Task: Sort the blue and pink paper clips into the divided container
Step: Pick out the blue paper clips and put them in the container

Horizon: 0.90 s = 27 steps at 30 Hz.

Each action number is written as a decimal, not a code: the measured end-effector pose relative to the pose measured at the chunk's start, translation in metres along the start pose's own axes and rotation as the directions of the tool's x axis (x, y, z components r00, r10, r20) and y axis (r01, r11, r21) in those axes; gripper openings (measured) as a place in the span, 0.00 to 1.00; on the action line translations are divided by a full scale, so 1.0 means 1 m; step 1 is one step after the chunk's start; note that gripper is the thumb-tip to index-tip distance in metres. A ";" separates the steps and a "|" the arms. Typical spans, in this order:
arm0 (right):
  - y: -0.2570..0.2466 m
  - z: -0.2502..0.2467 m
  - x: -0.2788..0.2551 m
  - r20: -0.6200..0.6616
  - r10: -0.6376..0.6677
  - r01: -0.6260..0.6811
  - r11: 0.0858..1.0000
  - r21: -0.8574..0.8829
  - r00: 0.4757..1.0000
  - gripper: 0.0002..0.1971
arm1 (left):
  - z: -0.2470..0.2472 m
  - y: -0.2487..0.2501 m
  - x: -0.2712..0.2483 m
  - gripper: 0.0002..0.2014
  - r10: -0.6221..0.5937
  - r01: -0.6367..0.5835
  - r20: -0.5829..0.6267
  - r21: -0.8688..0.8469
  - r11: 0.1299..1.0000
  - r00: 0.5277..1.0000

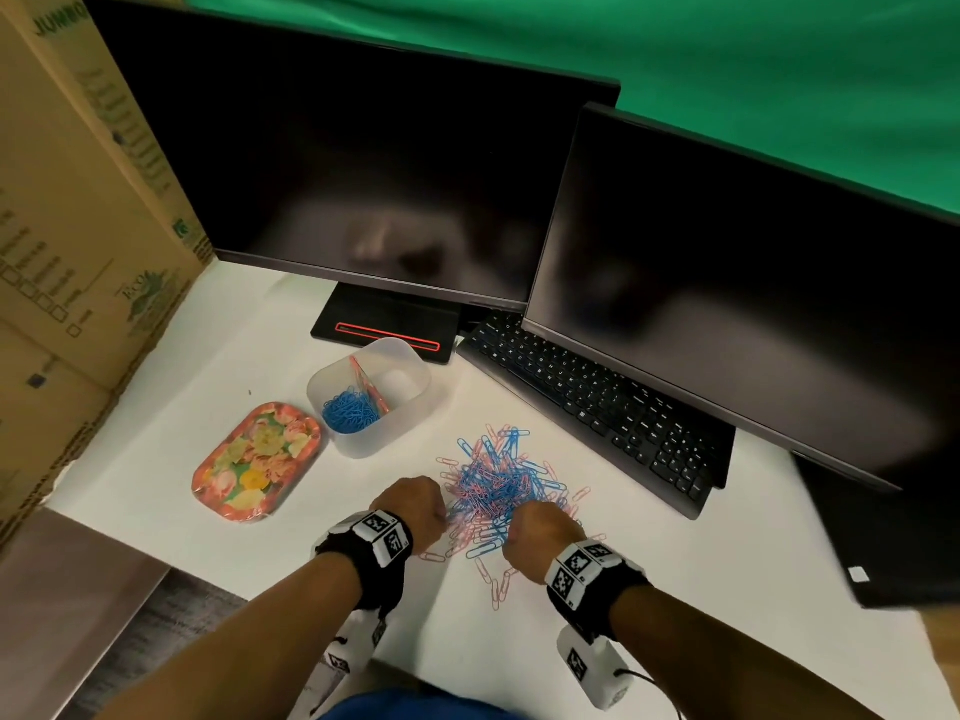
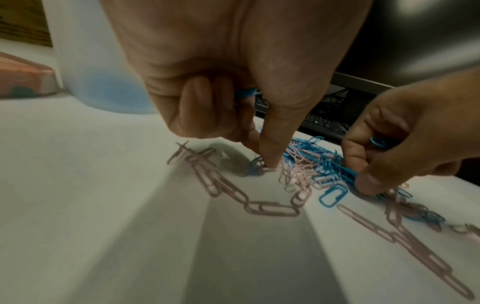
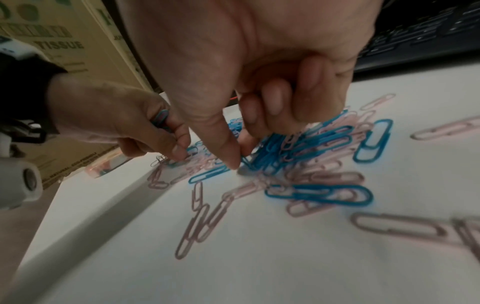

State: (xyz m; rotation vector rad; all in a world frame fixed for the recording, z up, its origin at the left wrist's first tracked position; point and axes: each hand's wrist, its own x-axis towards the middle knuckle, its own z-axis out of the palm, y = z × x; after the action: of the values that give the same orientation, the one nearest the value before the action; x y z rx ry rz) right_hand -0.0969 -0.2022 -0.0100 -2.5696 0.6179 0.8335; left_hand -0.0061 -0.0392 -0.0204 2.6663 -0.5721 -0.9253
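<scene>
A heap of blue and pink paper clips [image 1: 498,485] lies on the white table [image 1: 208,511]. My left hand [image 1: 421,506] is at the heap's left edge. Its curled fingers keep blue clips [image 2: 245,93] in the palm, while thumb and forefinger pinch a blue clip [image 2: 255,167] on the table. My right hand [image 1: 540,527] is at the heap's near right side. It also holds blue clips [image 2: 378,142] in its curled fingers, and its thumb and forefinger pinch into the blue clips [image 3: 259,160]. The clear divided container [image 1: 410,407] stands behind the heap, with blue clips [image 1: 348,410] in its left half and a few pink ones [image 1: 363,379] along the divider.
A floral tray [image 1: 257,462] lies left of the container. A black keyboard [image 1: 597,402] runs along the heap's right side under two dark monitors [image 1: 337,174]. Cardboard boxes [image 1: 67,252] wall off the left. Loose pink clips [image 1: 498,589] lie scattered near the table's front.
</scene>
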 end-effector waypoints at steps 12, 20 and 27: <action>-0.019 -0.053 0.001 -0.048 -0.116 0.125 0.893 0.431 0.992 0.08 | -0.040 -0.018 -0.014 0.10 0.034 -0.057 -0.066 -0.391 0.918 0.997; -0.046 -0.069 0.016 -0.082 -0.163 0.182 0.865 0.468 0.983 0.06 | -0.060 -0.019 -0.016 0.08 -0.012 -0.006 -0.031 -0.515 0.857 0.999; -0.032 -0.062 0.017 -0.067 -0.134 0.149 0.874 0.463 0.989 0.09 | -0.054 -0.013 -0.009 0.09 0.009 0.004 0.035 -0.339 0.941 0.999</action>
State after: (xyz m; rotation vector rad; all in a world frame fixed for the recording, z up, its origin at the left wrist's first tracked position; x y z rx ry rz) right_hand -0.0400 -0.2094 0.0327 -2.1571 0.5512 0.5153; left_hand 0.0256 -0.0173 0.0207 2.3436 -0.3817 -0.9747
